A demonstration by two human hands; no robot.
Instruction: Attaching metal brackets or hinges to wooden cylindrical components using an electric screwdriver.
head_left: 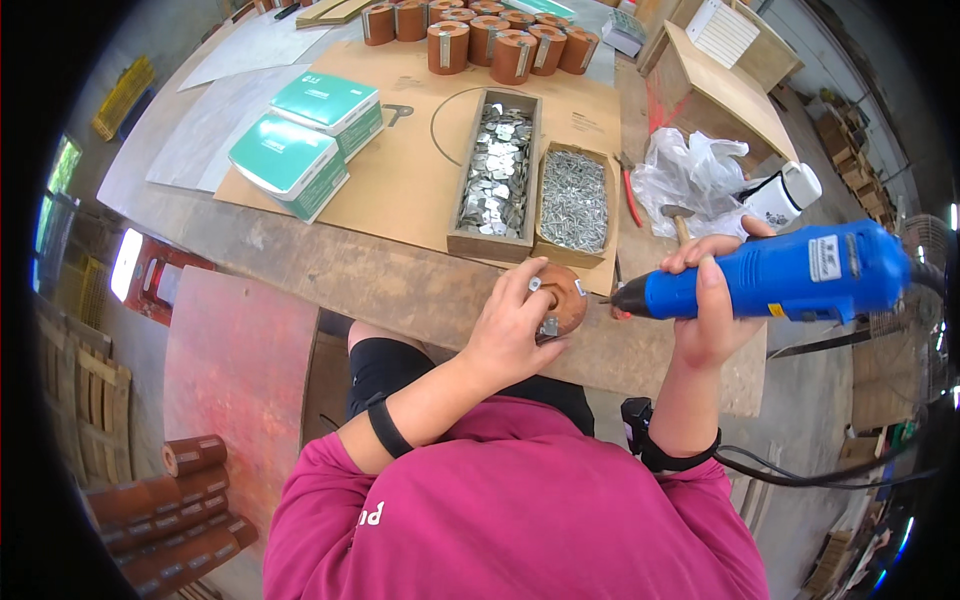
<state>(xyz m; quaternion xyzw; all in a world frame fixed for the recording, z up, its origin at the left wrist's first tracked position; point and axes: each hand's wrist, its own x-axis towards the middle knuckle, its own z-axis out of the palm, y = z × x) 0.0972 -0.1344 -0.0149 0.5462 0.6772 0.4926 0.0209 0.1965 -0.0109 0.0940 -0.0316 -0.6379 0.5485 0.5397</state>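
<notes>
My left hand (508, 325) grips a round brown wooden piece (566, 295) with a small metal bracket on it, pressed against the front edge of the workbench (330, 270). My right hand (712, 310) is wrapped around a blue electric screwdriver (780, 275) held level, its dark tip pointing left and close to the right side of the wooden piece. A black cable runs from the tool down past my right wrist.
Just behind the piece stand two wooden trays, one with flat metal brackets (497, 165), one with screws (573, 200). Farther back are several brown cylinders (480, 35), two green-and-white boxes (305, 140), a white plastic bag (690, 175) and a wooden crate (715, 85). More brown cylinders (170, 520) lie on the floor at left.
</notes>
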